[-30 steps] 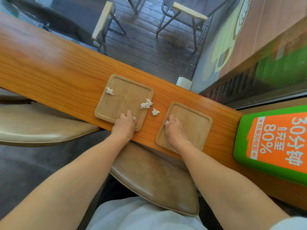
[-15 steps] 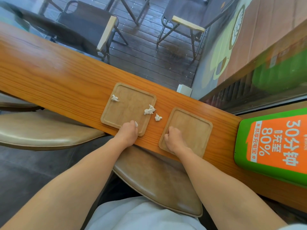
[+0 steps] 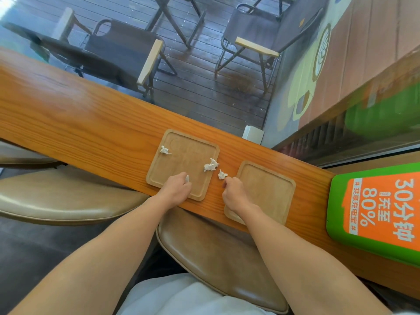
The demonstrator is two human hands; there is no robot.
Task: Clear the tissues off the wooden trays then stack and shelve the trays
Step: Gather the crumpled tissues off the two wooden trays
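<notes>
Two square wooden trays lie side by side on the orange counter: a left tray (image 3: 181, 155) and a right tray (image 3: 270, 189). One crumpled tissue (image 3: 165, 150) sits at the left tray's left side. A second tissue (image 3: 211, 165) rests on its right rim. A third tissue (image 3: 222, 175) lies on the counter between the trays. My left hand (image 3: 176, 190) rests on the left tray's near edge, closed on a white tissue scrap (image 3: 187, 178). My right hand (image 3: 234, 194) is curled into a fist at the right tray's left edge, just short of the third tissue.
A green and orange charging box (image 3: 375, 214) stands on the counter at the right. Tan padded stools (image 3: 216, 253) sit under the counter's near edge. Behind the counter is glass, with folding chairs (image 3: 254, 42) on a wet deck outside. A small white block (image 3: 252, 133) is at the far edge.
My right hand slid left off the right tray toward the tissue between the trays, and the white scrap at its fingertips is now hidden in the fist. My left hand stayed put.
</notes>
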